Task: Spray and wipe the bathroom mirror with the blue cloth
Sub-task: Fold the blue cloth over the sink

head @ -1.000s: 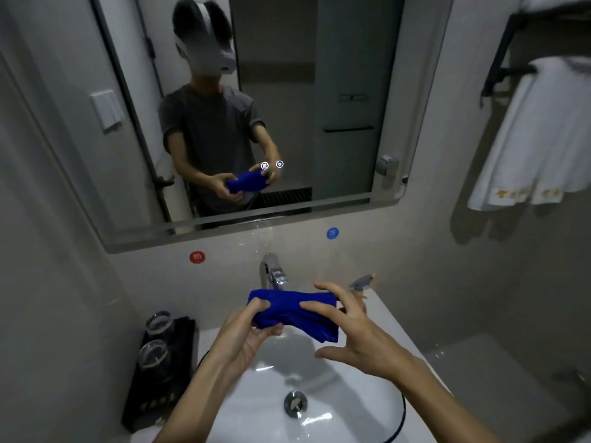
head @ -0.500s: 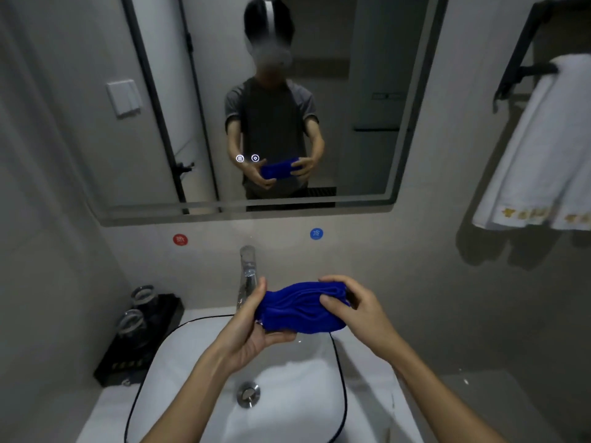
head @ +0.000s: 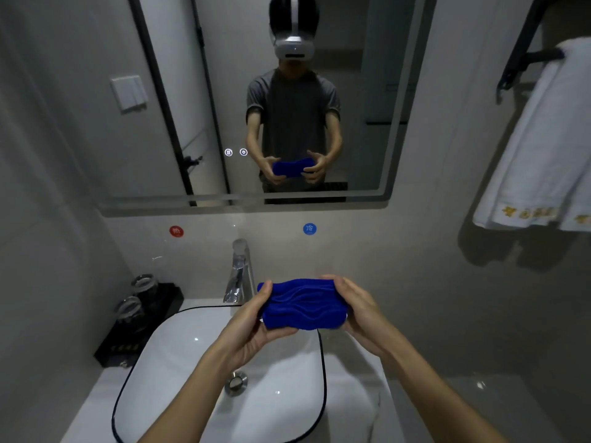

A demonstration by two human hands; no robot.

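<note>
The left hand (head: 252,327) and the right hand (head: 361,311) both grip the bunched-up blue cloth (head: 303,303), one at each end. They hold it above the white sink (head: 192,362), just in front of the tap (head: 240,273). The mirror (head: 128,139) hangs on the wall behind. Two things that look like glasses (head: 137,298) stand on a black tray (head: 166,302).

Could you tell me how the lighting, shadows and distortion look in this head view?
Head view: dim and grey; wide-angle bending of the rectangular wall mirror; the hanging white towel casts a wall shadow; the folded blue cloth is sharp, the right hand slightly blurred.
</note>
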